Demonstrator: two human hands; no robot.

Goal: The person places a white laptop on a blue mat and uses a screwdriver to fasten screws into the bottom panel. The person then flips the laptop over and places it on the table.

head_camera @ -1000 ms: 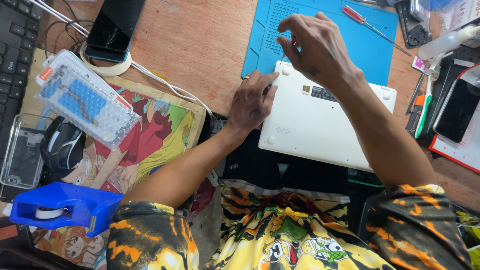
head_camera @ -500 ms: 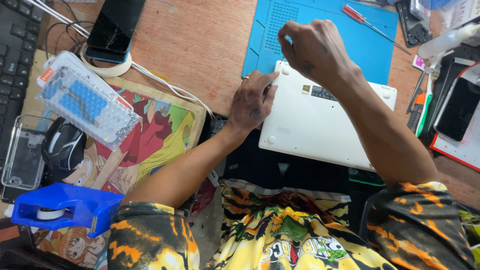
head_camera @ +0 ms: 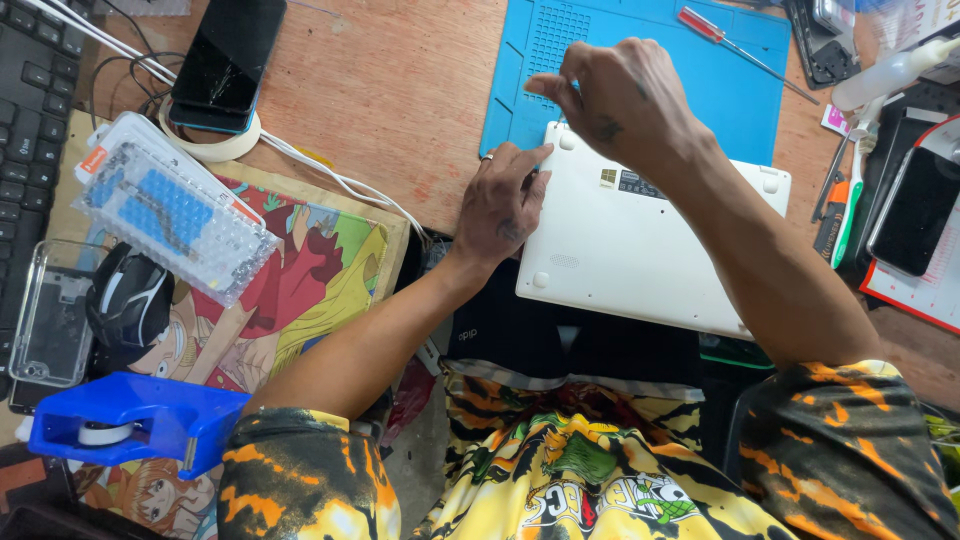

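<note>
A white laptop (head_camera: 640, 250) lies closed and bottom-up on the wooden desk, partly over a blue work mat (head_camera: 650, 60). My left hand (head_camera: 500, 205) holds its left edge, fingers reaching toward the far left corner, a ring on one finger. My right hand (head_camera: 615, 95) hovers over that same far corner with its fingers curled and pinched together. Whether something small sits between the fingertips is hidden. A red-handled screwdriver (head_camera: 700, 22) lies on the mat beyond the right hand.
Left of the laptop: a black phone (head_camera: 225, 60) on a tape roll, a clear parts case (head_camera: 170, 205), a mouse (head_camera: 125, 300), a blue tape dispenser (head_camera: 130, 420), a keyboard (head_camera: 25, 110). Right: another phone (head_camera: 915, 210), a white bottle (head_camera: 890, 70), hand tools. A black laptop (head_camera: 560, 340) lies under the white one.
My right hand has closed its fingers and stayed over the laptop's far left corner. My left hand has stretched its fingers a little further along the edge.
</note>
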